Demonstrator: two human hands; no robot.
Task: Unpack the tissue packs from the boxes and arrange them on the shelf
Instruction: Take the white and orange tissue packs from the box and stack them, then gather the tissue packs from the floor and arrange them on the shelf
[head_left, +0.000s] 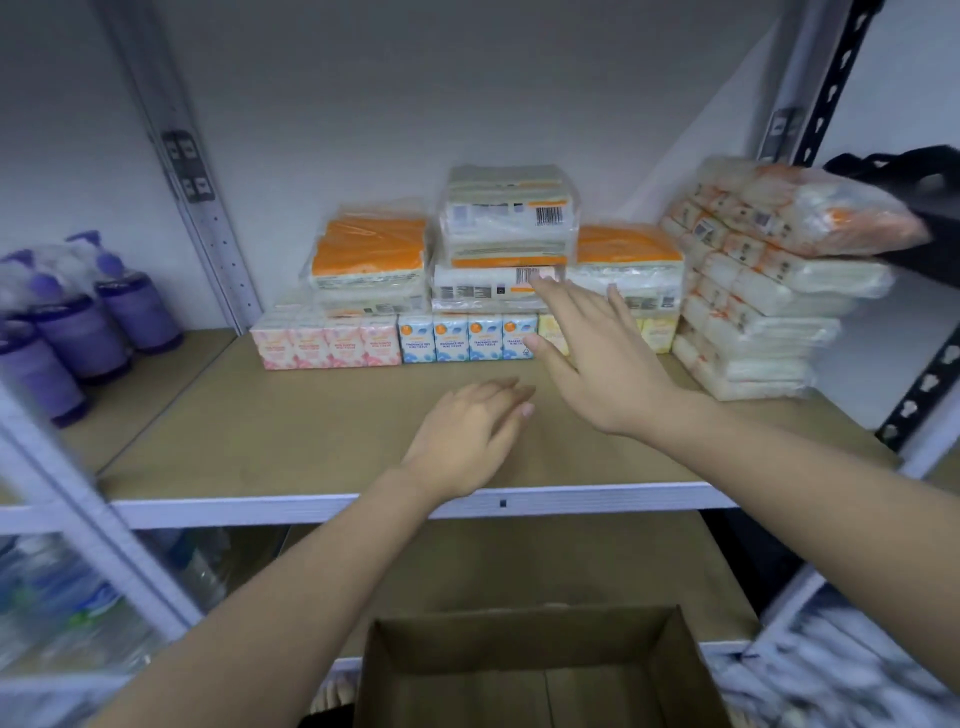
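Shelf (291, 431) brown board, white front rail. Both arms reach over it. Right hand (597, 358) raised, fingers spread and straight, empty, fingertips near barcode of tissue packs (506, 228) stacked just beyond. Left hand (470, 431) lower, palm down, fingers loosely extended, holding nothing. Mini tissue boxes (467, 338), pink, blue, yellow, lined up beyond both hands. Open cardboard box (524, 670) below wrists.

Orange-and-white tissue packs (506, 234) stacked at the shelf (322, 415) back; cardboard box (535, 670) open below.
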